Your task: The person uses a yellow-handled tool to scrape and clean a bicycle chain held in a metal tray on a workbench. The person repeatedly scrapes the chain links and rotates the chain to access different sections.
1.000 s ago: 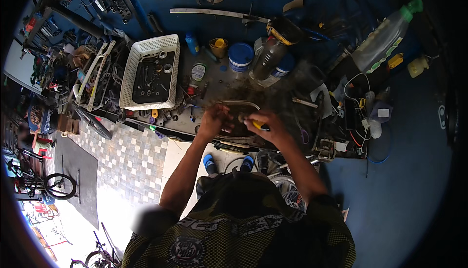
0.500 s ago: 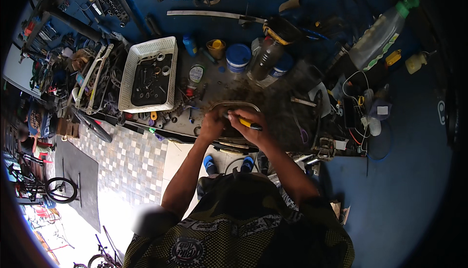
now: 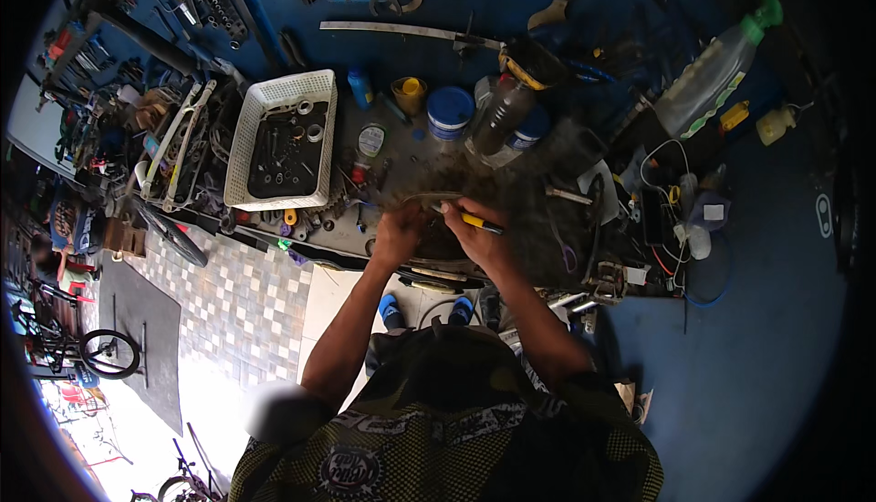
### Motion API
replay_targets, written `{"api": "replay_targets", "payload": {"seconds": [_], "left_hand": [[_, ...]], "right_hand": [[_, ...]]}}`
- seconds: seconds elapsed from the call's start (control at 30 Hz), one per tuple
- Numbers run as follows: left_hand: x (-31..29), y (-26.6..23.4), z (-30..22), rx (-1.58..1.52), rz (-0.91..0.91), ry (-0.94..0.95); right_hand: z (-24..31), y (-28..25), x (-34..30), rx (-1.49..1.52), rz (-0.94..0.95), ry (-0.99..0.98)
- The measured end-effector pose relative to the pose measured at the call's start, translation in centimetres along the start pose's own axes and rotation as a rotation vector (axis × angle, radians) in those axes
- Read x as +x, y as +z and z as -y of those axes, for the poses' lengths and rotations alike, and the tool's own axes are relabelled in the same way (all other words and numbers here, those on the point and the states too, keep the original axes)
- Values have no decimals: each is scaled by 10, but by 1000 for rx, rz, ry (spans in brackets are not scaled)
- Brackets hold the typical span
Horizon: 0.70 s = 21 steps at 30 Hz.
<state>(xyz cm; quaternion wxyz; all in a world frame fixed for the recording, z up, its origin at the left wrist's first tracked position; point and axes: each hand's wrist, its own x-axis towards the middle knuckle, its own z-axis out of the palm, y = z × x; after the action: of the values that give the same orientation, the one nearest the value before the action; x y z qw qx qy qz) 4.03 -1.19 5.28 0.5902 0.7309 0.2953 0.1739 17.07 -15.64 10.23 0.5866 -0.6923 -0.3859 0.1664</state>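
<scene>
Both my hands are close together over the front of the workbench, above a dark, shallow, tray-like thing with a pale rim. My right hand is closed round a slim tool with a yellow and black handle. The tool's end points left toward my other hand, and its tip is too small to make out. My left hand is curled shut at the left side of the tray-like thing. Shadow hides its fingertips and whatever they grip.
A white plastic basket of loose metal parts stands left on the bench. Behind my hands are a blue-and-white tub, a dark bottle and a small clear jar. Cables tangle at the right; tools hang on the blue wall.
My right hand and the yellow and black tool have shifted slightly right and away from me, with the handle lying flatter. My left hand has barely moved. The whole view has shifted a little.
</scene>
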Motion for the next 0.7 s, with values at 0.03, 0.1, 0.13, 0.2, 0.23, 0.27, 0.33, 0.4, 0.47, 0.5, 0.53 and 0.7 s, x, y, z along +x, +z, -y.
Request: {"api": "replay_targets", "payload": {"seconds": [0.03, 0.1, 0.13, 0.2, 0.23, 0.27, 0.33, 0.4, 0.47, 0.5, 0.53, 0.7], "left_hand": [[0, 1, 0, 56, -9, 20], [1, 1, -2, 71, -11, 27], [-2, 1, -4, 32, -2, 8], [-1, 2, -8, 30, 12, 36], [-1, 2, -10, 65, 9, 78], [-2, 3, -11, 123, 7, 73], [-1, 3, -13, -84, -20, 67], [0, 1, -13, -215, -4, 21], [0, -3, -11, -301, 48, -68], [0, -4, -10, -406, 69, -48], [1, -4, -9, -511, 74, -64], [2, -3, -3, -751, 89, -132]], "right_hand": [[1, -1, 0, -95, 12, 81], [3, -1, -1, -156, -51, 148], [4, 0, -1, -189, -85, 199], [2, 2, -2, -137, -76, 146], [-1, 3, -3, -91, -113, 113], [-5, 6, -5, -25, -111, 57], [-19, 3, -4, -60, -122, 166], [-36, -1, -6, -44, -104, 291], [-52, -4, -14, -23, -20, 374], [-59, -5, -18, -6, 1, 412], [-64, -5, -24, 31, 21, 461], [-67, -4, -52, -83, 126, -28]]}}
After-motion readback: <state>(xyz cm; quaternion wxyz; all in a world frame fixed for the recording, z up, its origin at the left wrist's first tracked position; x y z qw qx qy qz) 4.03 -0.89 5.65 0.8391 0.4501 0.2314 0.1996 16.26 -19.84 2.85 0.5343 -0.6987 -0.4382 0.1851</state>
